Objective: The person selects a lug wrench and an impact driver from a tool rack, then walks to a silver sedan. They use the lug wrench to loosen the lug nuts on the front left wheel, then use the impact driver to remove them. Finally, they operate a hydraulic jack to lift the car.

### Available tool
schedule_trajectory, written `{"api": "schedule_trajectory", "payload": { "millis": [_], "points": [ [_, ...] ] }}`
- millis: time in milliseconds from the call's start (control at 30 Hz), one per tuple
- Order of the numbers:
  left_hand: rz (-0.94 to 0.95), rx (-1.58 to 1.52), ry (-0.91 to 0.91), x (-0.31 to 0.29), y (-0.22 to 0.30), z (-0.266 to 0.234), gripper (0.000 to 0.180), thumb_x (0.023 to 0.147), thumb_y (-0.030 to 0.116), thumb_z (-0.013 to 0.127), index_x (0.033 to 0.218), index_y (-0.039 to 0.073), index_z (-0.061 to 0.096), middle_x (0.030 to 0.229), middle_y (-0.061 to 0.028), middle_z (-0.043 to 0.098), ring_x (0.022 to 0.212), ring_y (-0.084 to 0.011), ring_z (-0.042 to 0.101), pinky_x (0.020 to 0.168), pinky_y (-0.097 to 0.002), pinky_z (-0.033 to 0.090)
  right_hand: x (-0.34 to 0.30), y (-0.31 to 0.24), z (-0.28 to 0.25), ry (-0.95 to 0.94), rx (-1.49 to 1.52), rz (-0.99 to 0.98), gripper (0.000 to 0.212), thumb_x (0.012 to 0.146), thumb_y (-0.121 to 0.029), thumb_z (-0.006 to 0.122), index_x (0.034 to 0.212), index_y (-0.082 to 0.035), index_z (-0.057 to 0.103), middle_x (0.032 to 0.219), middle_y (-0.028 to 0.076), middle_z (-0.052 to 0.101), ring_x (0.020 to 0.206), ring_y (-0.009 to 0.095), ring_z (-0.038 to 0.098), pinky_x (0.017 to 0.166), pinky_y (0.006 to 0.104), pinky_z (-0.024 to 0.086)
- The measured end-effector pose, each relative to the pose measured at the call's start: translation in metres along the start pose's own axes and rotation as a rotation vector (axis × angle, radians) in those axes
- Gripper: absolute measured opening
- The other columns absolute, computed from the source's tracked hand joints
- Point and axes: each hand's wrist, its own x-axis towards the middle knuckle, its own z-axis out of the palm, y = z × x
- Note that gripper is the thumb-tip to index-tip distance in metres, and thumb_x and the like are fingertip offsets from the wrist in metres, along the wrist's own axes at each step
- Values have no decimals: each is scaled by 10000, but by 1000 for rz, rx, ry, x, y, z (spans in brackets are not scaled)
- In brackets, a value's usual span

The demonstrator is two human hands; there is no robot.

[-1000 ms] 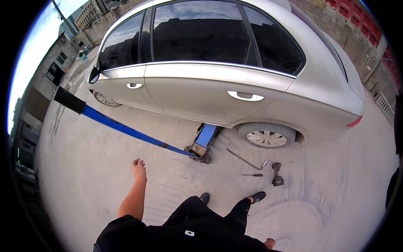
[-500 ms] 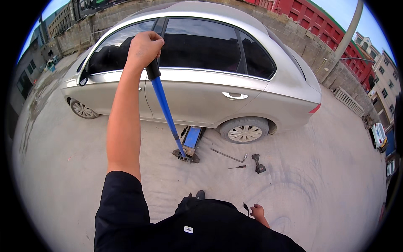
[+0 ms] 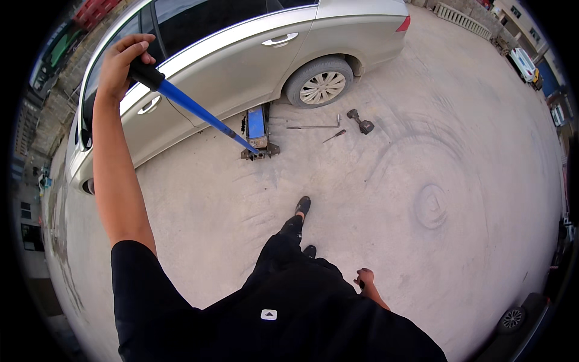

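Note:
My left hand (image 3: 123, 63), arm raised at the left, is closed round the black grip at the top of a blue jack handle (image 3: 196, 110). The handle slants down to the right into the back of a blue floor jack (image 3: 256, 127). The jack's front reaches under the sill of the silver car (image 3: 235, 72), ahead of the rear wheel (image 3: 319, 87). Low at my right side hangs my right hand (image 3: 366, 278), its fingers curled. Something small and dark shows at those fingers, too small to make out.
On the concrete right of the jack lie a long wrench (image 3: 313, 127), a screwdriver (image 3: 333, 136) and a black power tool (image 3: 360, 122). A dark car (image 3: 522, 323) stands at the lower right. A concrete barrier (image 3: 463, 20) lies at the far right.
The view has swung right and down, so the silver car and tools appear higher and further left. My left hand remains on the handle, which now looks more slanted. Both my shoes show.

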Motion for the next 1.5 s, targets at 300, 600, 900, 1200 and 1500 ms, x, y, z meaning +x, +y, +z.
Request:
{"api": "schedule_trajectory", "payload": {
  "millis": [300,600,900,1200,1500],
  "points": [
    [-10,14,-558,15,12,-42,414,907,244,601,1171,-63,686,609,-27,634,677,-141,654,794,-258,537,-150,86,44,-12,-209,1,220,858,-140,614,979,-2,736,730,135,653,711,269,678,638,410,573],
    [222,-287,-888,-30,4,-47,392,937,309,549,956,-50,706,499,-26,556,482,-118,529,643,-267,491,-379,-487,99,191,426,-1302,482,989,-278,668,1290,89,586,1034,53,634,948,96,592,875,237,488],
    [503,-395,-1022,-377,-33,-7,205,799,254,715,886,70,690,850,-88,677,863,-276,667,739,-409,516,-536,-419,213,-1099,-62,-1631,362,844,-274,815,954,29,652,790,153,520,787,381,522,905,496,421],
    [833,-509,-1087,-329,-63,-20,184,717,232,692,788,64,666,808,-100,650,834,-313,625,715,-437,498,-557,-402,243,-334,-21,-1718,391,803,-181,836,1089,-4,637,1009,172,625,1004,343,600,1001,520,461],
    [98,-772,-1116,-55,-42,-77,237,716,170,660,821,-42,678,618,-118,628,553,-228,591,581,-323,485,-591,-696,244,-368,141,-1286,445,939,-313,661,1250,4,630,755,83,643,424,158,576,381,256,488]
  ]
}}
